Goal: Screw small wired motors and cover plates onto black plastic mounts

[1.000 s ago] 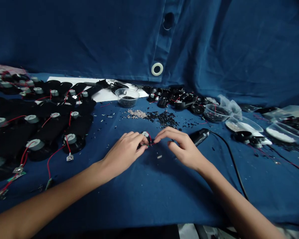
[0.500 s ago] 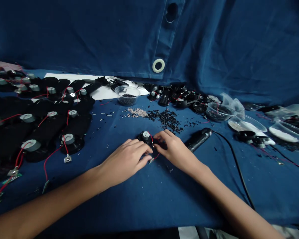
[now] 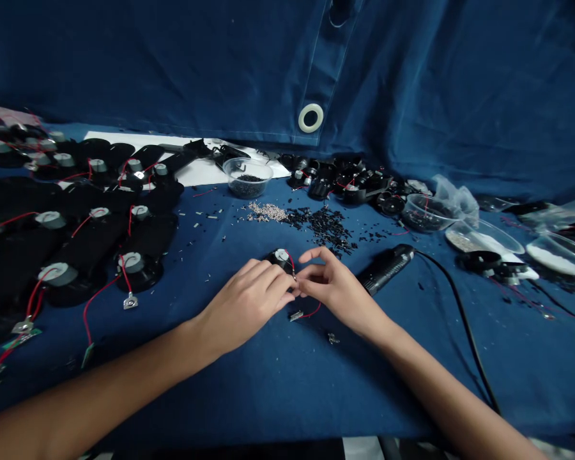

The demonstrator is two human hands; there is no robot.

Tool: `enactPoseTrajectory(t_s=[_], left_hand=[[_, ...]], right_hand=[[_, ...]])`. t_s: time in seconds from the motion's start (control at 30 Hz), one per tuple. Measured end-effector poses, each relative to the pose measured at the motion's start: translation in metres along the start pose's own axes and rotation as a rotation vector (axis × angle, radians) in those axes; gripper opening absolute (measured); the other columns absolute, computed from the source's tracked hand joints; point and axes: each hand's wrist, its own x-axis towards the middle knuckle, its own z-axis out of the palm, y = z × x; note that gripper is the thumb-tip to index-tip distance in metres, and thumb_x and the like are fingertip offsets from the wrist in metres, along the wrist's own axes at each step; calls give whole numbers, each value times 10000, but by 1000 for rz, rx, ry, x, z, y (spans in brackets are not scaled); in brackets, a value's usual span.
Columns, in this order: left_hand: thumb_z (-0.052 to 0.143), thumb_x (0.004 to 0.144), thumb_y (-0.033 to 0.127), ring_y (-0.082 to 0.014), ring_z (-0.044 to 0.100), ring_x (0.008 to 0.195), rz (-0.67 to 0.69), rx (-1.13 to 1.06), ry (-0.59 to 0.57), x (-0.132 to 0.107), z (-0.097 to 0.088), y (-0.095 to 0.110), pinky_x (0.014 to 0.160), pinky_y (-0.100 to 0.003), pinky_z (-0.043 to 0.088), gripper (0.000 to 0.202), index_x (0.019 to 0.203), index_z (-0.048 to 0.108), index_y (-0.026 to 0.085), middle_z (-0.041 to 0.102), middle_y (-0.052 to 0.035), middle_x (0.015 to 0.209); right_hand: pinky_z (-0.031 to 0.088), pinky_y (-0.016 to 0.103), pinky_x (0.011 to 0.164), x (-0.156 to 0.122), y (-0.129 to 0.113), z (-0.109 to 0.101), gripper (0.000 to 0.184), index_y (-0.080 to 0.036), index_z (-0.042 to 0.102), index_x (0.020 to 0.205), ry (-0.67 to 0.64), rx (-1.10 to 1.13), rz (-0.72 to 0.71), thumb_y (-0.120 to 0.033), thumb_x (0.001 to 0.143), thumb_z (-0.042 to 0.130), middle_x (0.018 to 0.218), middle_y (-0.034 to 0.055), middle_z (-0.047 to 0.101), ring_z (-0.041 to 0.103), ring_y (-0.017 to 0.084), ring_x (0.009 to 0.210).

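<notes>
Red wire [image 3: 311,312] looks thin and limp, best taken close to the light, stiff-looking black disc [image 3: 282,257]. The left hand [image 3: 249,287] lies half-curled against the disc; the right hand [image 3: 328,281] nearly pinches, whether on the wire I can't tell.

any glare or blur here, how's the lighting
Head view: light is dim and soft, the left hand and right hand cast faint shadows on the blue cloth, the clear plastic bowl shows slight rim glare, wide-lens distortion bends the edges, no obvious blur.
</notes>
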Motion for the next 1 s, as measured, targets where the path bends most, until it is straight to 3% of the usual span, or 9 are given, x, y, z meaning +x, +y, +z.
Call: enactPoseTrajectory(t_s=[0.1,0.17,0.27,0.37,0.53,0.7,1.0], left_hand=[[404,958,145,-182,529,836,46,11,12,-1,0,-2,773,-349,411,156,928,557,139,596,-46,867],[406,955,139,-177,527,829,46,16,29,-2,-1,-5,769,-346,415,157,915,558,132,595,-48,859],[412,952,146,-174,530,810,38,36,45,-3,-3,-9,768,-346,422,175,860,561,131,592,-45,823],[418,948,156,-179,541,813,20,59,11,-1,-5,-14,782,-355,419,188,846,574,137,602,-46,824],[466,936,169,-173,546,876,18,-12,48,5,-5,-30,835,-352,393,133,947,598,156,642,-37,891],[542,913,209,-189,504,958,23,-77,52,9,0,-47,852,-347,367,98,978,610,180,652,-24,930],[524,921,211,-172,500,957,19,-155,33,11,3,-55,863,-309,416,123,972,625,164,634,-38,902]], right_hand=[[479,281,757,2,-3,2,199,-213,436,991,-37,-71,-42,-217,831,553,785,-17,619,601,119,748],[477,293,779,2,-6,2,104,-206,496,968,-54,-276,-137,-237,869,506,857,9,614,591,128,799],[457,339,885,0,-9,2,133,-199,560,988,-35,-657,-355,-216,871,499,1001,52,578,560,161,939],[426,361,979,0,-7,1,158,-185,568,1016,-23,-848,-503,-201,869,511,1140,93,512,517,187,1066],[452,321,971,10,1,0,147,-179,576,986,-25,-872,-506,-199,917,448,1199,91,484,543,157,1063],[482,303,913,20,1,0,125,-182,587,938,-13,-850,-517,-186,916,465,1082,61,552,576,139,967],[501,324,873,20,7,4,144,-183,571,996,43,-881,-518,-214,933,445,1071,61,571,592,154,941]])
